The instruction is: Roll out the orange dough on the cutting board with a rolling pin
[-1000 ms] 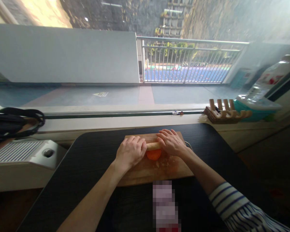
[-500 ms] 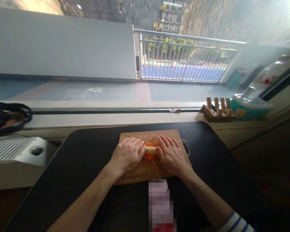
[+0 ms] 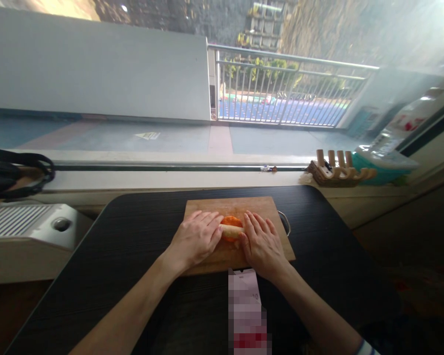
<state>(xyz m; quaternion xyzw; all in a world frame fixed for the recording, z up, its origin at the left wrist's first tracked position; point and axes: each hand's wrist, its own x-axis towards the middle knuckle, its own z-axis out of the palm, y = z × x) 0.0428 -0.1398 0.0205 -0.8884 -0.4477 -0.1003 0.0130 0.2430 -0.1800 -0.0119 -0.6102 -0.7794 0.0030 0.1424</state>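
A wooden cutting board lies on a black table. On it sits a flattened orange lump, partly under a pale wooden rolling pin. My left hand lies flat, fingers stretched, over the pin's left end. My right hand rests the same way on its right end. Both palms press down on the pin and cover most of it.
A metal loop handle sticks out of the board's right edge. A wooden rack and a teal container stand on the window ledge at right. A white ribbed appliance sits left of the table.
Both hands and the rolling pin have moved toward me across the board, then slid slightly forward again over the orange lump. The camera has tilted a little.
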